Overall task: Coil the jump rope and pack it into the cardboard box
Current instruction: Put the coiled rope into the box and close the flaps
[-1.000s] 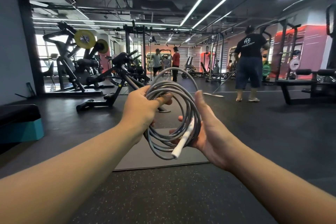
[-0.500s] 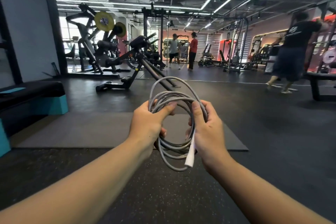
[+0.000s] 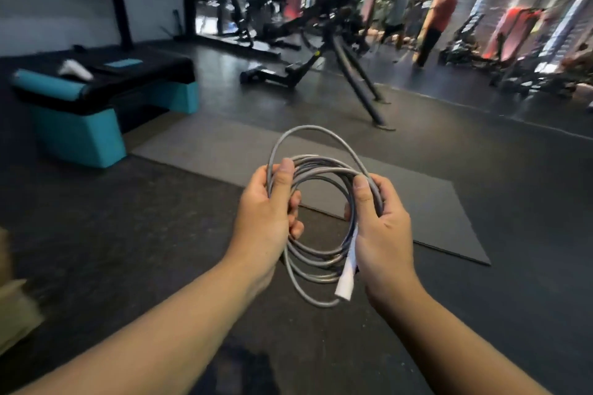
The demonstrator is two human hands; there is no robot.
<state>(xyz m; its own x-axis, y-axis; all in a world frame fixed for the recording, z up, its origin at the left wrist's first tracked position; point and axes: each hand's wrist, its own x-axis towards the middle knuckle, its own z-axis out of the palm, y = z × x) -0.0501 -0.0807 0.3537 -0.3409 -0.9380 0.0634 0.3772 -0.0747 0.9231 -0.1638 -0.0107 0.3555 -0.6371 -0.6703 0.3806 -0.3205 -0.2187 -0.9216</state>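
A grey jump rope (image 3: pixel 313 261) is wound into a round coil of several loops, held upright in front of me. My left hand (image 3: pixel 266 218) grips the coil's left side, thumb on top. On the right side my right hand (image 3: pixel 382 228) is closed around the loops, and a white handle (image 3: pixel 346 279) hangs down below its palm. One loose loop arches above the bundle. A tan cardboard box (image 3: pixel 14 308) shows partly at the left edge, blurred and cut off by the frame.
A grey mat (image 3: pixel 417 202) lies on the dark rubber floor beyond my hands. A black and teal step bench (image 3: pixel 106 96) stands at the left. A black exercise machine (image 3: pixel 337 42) and two standing people (image 3: pixel 433 26) are farther back.
My view has swung down and to the left, bringing the bench and box edge into sight. Both hands have kept their hold on the coil, which now hangs lower.
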